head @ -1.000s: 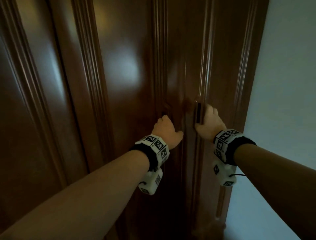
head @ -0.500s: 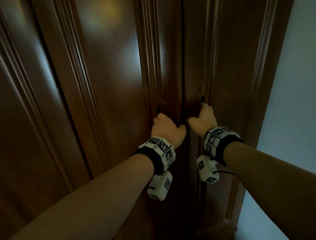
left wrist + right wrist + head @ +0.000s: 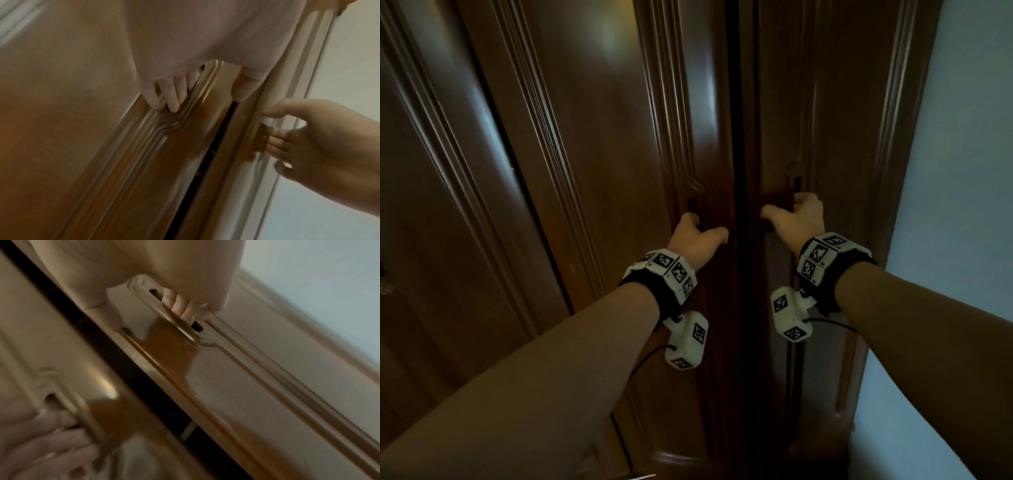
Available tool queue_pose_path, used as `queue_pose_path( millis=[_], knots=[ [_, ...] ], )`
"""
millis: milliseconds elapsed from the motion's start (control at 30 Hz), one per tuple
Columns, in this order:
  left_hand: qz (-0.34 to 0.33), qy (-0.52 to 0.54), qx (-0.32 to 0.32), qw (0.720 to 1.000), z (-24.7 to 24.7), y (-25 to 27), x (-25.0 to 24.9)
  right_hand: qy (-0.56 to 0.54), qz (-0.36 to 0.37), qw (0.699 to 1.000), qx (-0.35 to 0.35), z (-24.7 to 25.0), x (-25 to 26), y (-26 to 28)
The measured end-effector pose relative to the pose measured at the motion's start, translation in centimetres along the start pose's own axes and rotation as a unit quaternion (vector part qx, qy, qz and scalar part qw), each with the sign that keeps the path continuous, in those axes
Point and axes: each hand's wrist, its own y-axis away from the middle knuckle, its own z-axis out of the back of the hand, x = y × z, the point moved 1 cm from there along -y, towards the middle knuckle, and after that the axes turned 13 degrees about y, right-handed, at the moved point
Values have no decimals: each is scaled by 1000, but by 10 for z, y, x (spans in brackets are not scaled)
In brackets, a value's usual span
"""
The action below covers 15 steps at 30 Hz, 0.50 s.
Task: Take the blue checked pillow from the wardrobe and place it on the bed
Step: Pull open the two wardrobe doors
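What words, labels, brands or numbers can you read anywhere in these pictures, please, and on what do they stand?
None can be read.
Wristbands: black-and-white square marker patterns only; tiny marks beside them are too small to read.
Wardrobe doors: no lettering visible.

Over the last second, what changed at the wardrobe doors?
The two doors have parted: a dark gap now runs between the left door and the right door, and the hands have moved apart with them. The left hand and right hand keep their fingers hooked in the slot handles as before. No pillow shows yet.
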Motion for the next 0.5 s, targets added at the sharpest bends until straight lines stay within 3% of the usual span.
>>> queue_pose_path(
  millis=[233,366,500],
  knots=[
    [-9,35,45,998,22,56,5,38,-12,999,-28,51,-2,41],
    [-70,-7,-63,995,29,106,5,59,-42,997,-32,87,-2,68],
    [-106,-80,-162,978,53,150,16,111,-53,985,-119,121,-12,87]
  ],
)
